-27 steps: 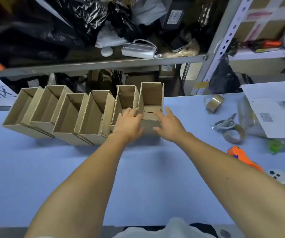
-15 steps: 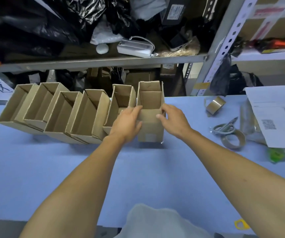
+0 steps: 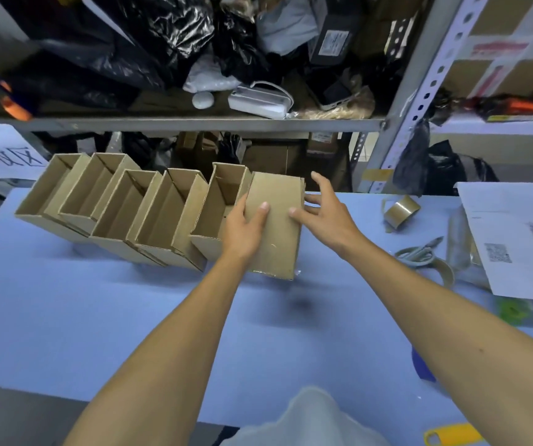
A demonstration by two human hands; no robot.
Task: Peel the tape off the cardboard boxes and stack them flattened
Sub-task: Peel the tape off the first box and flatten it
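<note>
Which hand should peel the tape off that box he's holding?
Probably the right hand. Its fingers are spread and hold nothing, touching the box's right edge. The left hand already grips the box's other edge, thumb on its face, so it can steady the box. No tape is clearly visible from here.

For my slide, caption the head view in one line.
Left hand grips a cardboard box beside five open boxes, right hand open alongside.

Blue table (image 3: 98, 317): boxes (image 3: 149, 217), tape rolls (image 3: 400, 210).
</note>
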